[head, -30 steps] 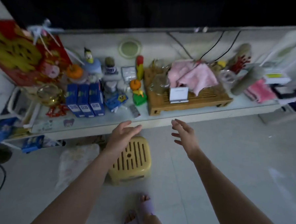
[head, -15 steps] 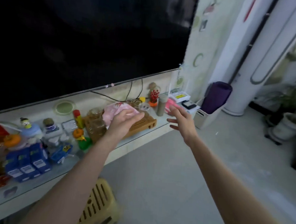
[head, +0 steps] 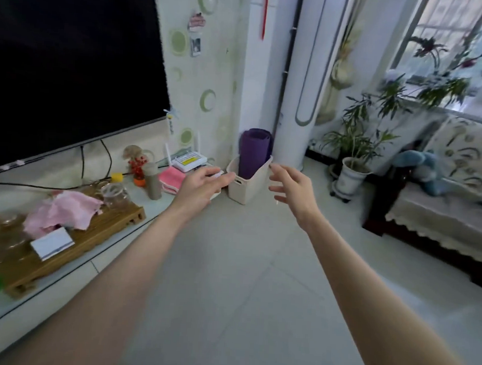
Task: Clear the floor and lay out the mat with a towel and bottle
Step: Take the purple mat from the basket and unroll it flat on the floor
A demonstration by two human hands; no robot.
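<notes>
A rolled purple mat (head: 254,152) stands upright in a cream bin (head: 246,184) on the floor in the corner. A folded pink towel (head: 170,178) lies on the low TV shelf (head: 136,232), and a taupe bottle (head: 153,181) stands just left of it. My left hand (head: 203,186) is stretched out, empty, fingers apart, just left of the bin. My right hand (head: 292,186) is also empty with spread fingers, just right of the bin. Neither hand touches anything.
A large dark TV (head: 70,67) hangs above the shelf. A wooden tea tray (head: 63,242) holds a pink cloth (head: 65,212) and glassware. A white column unit (head: 303,82), a potted plant (head: 352,160) and a sofa (head: 442,215) stand to the right. Pale floor tiles (head: 243,280) stretch ahead.
My view has swung up and to the right, from the cluttered shelf and yellow stool to the corner. Both hands now reach toward the bin with the mat.
</notes>
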